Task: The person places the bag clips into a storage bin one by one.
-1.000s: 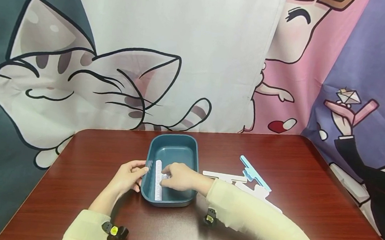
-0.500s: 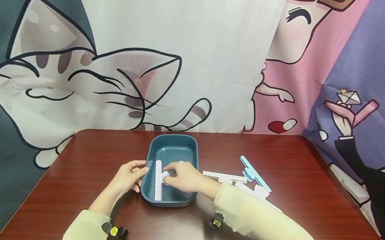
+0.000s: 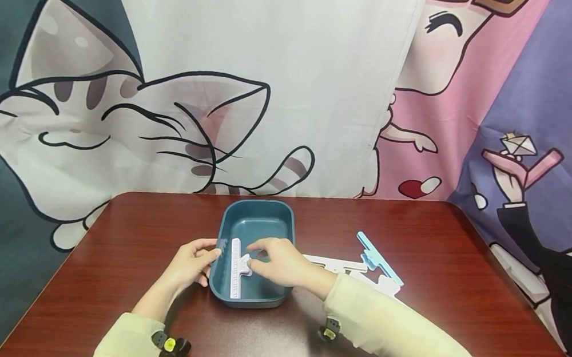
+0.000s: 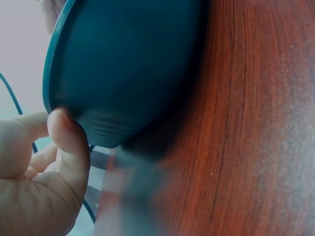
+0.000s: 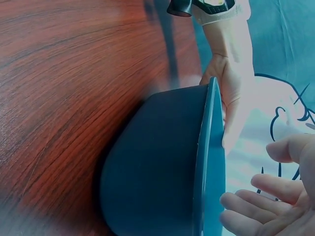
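Observation:
On the table stands a dark teal plastic bin (image 3: 269,213). My left hand (image 3: 194,261) holds its left rim; in the left wrist view the thumb (image 4: 63,129) lies against the wall at the rim. Inside the bin, along its left side, lies a white bag clip (image 3: 235,268) with its handle toward the right. My right hand (image 3: 278,263) hovers over the bin just right of that handle, thumb and fingers apart and nothing held. In the right wrist view the right fingers (image 5: 251,209) are spread near the bin's rim; the clip is hidden there.
Right of the bin, a light blue bag clip (image 3: 379,257) and white bag clips (image 3: 342,264) lie close together, partly behind my right forearm. A cartoon-printed cloth (image 3: 274,85) hangs beyond the table's (image 3: 158,212) far edge.
My right hand has let go of the white bag clip's handle, its fingers parting as it draws back slightly to the right. The left hand and bin stay in place.

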### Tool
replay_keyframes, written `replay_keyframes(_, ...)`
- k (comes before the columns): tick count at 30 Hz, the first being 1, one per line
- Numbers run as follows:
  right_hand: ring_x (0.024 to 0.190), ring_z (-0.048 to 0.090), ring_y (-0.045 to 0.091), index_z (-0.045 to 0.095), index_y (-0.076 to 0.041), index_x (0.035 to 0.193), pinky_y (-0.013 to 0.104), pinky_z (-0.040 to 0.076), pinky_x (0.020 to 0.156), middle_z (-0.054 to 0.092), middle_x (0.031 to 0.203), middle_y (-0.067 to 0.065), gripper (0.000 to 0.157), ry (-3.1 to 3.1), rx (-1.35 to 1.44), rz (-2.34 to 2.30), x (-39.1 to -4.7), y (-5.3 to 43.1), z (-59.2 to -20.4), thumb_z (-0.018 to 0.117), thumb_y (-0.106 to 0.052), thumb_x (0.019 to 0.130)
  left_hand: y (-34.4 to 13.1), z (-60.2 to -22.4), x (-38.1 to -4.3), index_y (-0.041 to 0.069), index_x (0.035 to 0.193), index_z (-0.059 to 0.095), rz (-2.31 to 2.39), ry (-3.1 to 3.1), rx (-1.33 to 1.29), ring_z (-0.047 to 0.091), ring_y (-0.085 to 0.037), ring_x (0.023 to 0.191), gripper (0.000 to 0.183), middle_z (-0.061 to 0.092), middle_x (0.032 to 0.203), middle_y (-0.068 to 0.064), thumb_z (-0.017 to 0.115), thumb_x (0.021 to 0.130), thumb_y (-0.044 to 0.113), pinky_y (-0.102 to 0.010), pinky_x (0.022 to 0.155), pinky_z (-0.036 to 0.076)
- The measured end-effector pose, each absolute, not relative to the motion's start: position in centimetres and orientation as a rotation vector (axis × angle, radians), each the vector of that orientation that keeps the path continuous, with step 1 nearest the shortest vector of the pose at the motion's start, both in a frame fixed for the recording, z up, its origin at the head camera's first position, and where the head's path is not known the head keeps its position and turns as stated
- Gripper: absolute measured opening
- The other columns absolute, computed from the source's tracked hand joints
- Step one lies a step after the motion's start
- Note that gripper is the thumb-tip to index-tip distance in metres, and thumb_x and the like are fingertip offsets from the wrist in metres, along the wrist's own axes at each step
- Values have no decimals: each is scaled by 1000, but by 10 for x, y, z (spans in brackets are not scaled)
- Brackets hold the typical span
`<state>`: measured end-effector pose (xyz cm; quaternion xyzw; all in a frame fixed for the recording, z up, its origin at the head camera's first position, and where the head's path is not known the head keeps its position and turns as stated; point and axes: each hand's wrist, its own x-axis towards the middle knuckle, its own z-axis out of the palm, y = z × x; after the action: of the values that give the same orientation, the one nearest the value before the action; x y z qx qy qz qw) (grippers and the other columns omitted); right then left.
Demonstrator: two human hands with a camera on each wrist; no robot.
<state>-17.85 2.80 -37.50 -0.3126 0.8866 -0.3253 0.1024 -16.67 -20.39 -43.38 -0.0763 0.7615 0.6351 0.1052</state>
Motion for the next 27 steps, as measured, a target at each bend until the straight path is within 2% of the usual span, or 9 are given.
replay_keyframes(13,105,63,19,63,-7,121,32,53,89,66,118,4,37,2631,-1019,-931,-177,38,-373,61,-24,89,-204,-432,-166,-2,135,44,1872,2243,-218,50,-9,47,46,56,68,-3,58,93,11,-21,40,46)
replay_keyframes(27,108,61,18,62,-5,122,35,50,96,61,126,10,38,2689,-1188,-867,-175,52,-372,61,-24,89,-204,-431,-166,-3,136,42,1874,2238,-203,49,-10,46,48,55,66,-1,58,93,12,-22,39,46)
